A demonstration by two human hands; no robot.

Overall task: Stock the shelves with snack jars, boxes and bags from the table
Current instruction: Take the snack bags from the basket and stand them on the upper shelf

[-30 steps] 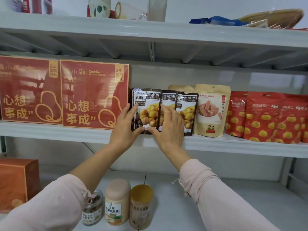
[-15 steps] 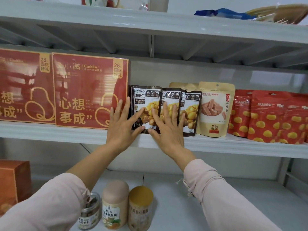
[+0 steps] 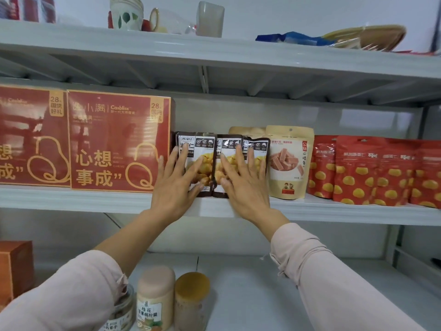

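Three dark chestnut snack bags [image 3: 199, 145] stand upright in a row on the middle shelf [image 3: 71, 199], between a red gift box [image 3: 119, 142] and a beige pouch [image 3: 288, 161]. My left hand [image 3: 176, 180] lies with spread, straight fingers against the leftmost bag. My right hand [image 3: 243, 177] has its fingers spread over the middle and right bags. Neither hand grips anything.
A second red gift box [image 3: 28, 137] stands at the far left. Several red chestnut bags [image 3: 372, 170] fill the shelf's right end. Three jars [image 3: 155, 299] and an orange box [image 3: 14, 268] sit on the lower shelf. Cups [image 3: 210, 20] and a basket [image 3: 367, 37] occupy the top shelf.
Both hands opened from pinching the leftmost bag to lying flat with spread fingers on the bags. The bags stand more upright and further back.
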